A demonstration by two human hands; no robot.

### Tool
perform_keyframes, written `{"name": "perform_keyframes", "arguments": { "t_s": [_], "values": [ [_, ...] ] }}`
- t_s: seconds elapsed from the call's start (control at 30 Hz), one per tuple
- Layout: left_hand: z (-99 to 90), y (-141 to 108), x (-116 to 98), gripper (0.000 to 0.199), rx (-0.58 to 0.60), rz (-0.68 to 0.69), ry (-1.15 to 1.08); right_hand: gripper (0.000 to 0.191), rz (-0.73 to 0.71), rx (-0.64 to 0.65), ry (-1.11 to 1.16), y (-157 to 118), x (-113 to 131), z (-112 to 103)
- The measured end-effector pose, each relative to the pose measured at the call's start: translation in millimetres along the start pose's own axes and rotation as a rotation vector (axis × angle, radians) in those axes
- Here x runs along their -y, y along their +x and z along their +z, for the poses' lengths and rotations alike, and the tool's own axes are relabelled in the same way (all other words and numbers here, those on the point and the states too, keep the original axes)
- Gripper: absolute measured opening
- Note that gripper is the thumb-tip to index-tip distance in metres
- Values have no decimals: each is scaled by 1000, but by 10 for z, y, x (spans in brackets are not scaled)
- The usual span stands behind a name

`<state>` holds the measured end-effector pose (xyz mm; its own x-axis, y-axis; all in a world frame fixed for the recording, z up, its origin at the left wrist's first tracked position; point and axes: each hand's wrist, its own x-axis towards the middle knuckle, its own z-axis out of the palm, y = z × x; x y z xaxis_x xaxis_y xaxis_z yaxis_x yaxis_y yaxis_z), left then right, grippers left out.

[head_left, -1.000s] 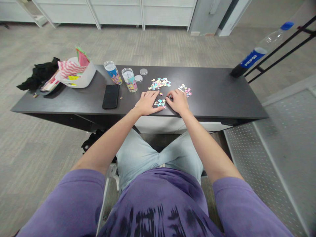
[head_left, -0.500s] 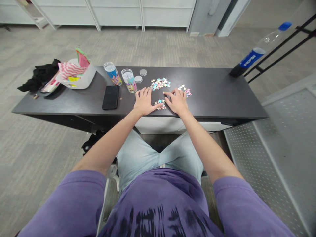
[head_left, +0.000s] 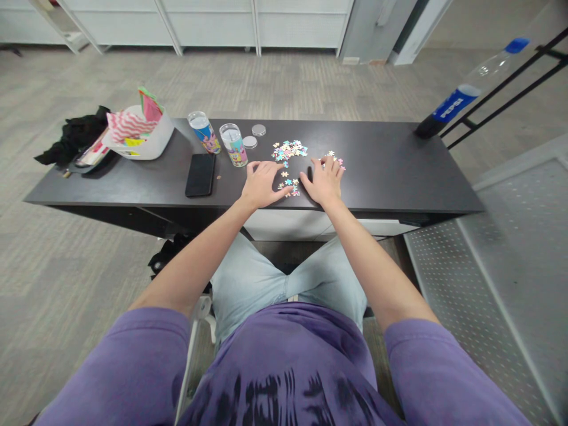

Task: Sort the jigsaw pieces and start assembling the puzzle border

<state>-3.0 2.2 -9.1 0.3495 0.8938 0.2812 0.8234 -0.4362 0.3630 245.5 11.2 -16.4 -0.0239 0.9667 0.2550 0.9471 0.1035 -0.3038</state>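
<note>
Desk [head_left: 390,168] dark, carpet [head_left: 213,83] grey, white panels [head_left: 213,25] beyond; left hand [head_left: 261,184], right hand [head_left: 326,183] spread near puzzle pieces [head_left: 290,151].

On the table [head_left: 390,171] I log: left of frame, a basket [head_left: 153,143] with cloth [head_left: 131,125] in it; right of that, two canisters [head_left: 234,146], two lids [head_left: 249,142] beside them; before the canisters, a phone [head_left: 200,175]. Mid-frame: rear puzzle heap [head_left: 290,150]; front heap [head_left: 289,183], between left hand [head_left: 261,184] and right hand [head_left: 325,182]; third heap [head_left: 330,154] behind the right hand. Upper right: a bottle [head_left: 455,103].
</note>
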Motion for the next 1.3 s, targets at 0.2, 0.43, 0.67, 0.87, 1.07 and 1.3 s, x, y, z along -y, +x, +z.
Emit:
{"name": "perform_keyframes", "arguments": {
  "t_s": [0.2,0.43,0.67,0.87,1.07,1.3],
  "values": [
    [28,3,26,74,-45,-41,-9,51,-56,38,-3,-19,34,-81],
    [2,-10,36,43,4,62,-15,40,-268,97,63,-27,8,-134],
    [-45,-1,-66,51,26,-76,32,42,-275,126,88,-27,11,-159],
    [-26,105,27,39,-33,-289,-81,42,-240,132,87,-26,30,-171],
    [6,196,-16,23,-79,-291,-41,39,-232,131,69,-19,30,-162],
    [-3,232,1,15,-63,-304,-123,44,-214,131,50,-14,34,-152]
  ]
}}
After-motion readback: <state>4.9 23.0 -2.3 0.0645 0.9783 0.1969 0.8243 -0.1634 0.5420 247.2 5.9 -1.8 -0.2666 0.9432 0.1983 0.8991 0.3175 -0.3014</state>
